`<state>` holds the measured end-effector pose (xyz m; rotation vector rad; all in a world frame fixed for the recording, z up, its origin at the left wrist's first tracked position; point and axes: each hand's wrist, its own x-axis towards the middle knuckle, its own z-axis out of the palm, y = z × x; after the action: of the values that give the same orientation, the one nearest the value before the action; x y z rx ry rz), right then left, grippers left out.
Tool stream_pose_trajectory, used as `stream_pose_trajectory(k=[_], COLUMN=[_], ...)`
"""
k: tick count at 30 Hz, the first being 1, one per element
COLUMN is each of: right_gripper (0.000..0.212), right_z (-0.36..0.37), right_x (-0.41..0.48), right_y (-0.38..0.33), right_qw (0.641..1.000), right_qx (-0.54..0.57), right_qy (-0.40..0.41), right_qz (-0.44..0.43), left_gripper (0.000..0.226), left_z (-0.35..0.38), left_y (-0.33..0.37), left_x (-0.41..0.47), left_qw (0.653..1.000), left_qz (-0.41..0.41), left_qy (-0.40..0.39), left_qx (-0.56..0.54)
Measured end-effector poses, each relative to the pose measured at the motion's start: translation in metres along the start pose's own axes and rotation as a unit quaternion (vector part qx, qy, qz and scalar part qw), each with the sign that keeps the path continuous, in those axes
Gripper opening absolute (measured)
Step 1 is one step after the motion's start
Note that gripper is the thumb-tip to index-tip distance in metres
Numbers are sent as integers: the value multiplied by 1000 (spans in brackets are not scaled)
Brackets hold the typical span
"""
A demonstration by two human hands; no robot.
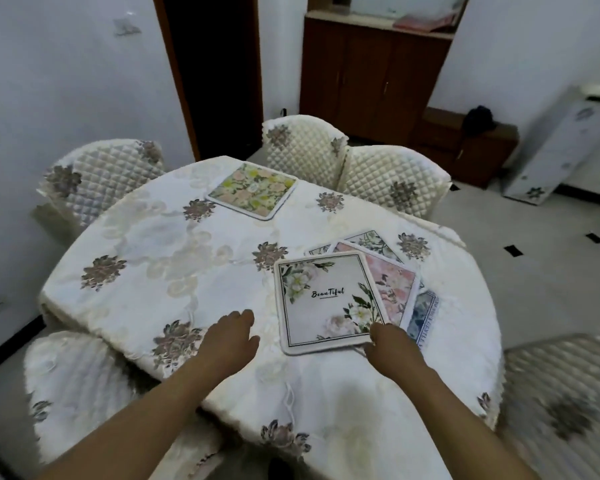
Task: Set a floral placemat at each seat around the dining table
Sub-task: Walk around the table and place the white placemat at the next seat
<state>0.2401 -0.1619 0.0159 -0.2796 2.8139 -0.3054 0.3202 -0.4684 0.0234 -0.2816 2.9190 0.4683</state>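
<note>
A round dining table (146, 258) wears a white cloth with grey flower patches. At its far edge lies a yellow-pink floral placemat (252, 189). Near the front right sits a loose pile of placemats; the top one (326, 299) is white with green leaves and the word "Beautiful". Under it show a pink floral mat (394, 285), a blue one (423, 313) and a pale leafy one (374, 242). My right hand (392, 344) grips the near right corner of the top mat. My left hand (229, 336) rests on the cloth left of the pile, fingers loosely apart and holding nothing.
Quilted cream chairs ring the table: one at far left (104, 178), two at the back (302, 143) (392, 181), one at near left (77, 382), one at near right (561, 393). A brown cabinet (364, 71) and a dark doorway (215, 64) stand behind.
</note>
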Motion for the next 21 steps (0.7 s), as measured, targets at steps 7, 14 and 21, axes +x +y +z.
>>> stream_pose_trajectory(k=[7, 14, 21], right_gripper=[28, 40, 42], right_z=[34, 56, 78], right_x=[82, 131, 140], right_y=[23, 45, 50], right_qw=[994, 975, 936], right_qx=[62, 116, 212], right_qy=[-30, -39, 5], right_qz=[82, 187, 282], left_gripper=[41, 22, 21], left_z=[49, 92, 111], left_y=[-5, -7, 2], left_x=[81, 133, 143], left_qw=[969, 883, 839], left_qz=[-146, -319, -336], left_qy=[-98, -153, -129], left_qx=[-172, -308, -408])
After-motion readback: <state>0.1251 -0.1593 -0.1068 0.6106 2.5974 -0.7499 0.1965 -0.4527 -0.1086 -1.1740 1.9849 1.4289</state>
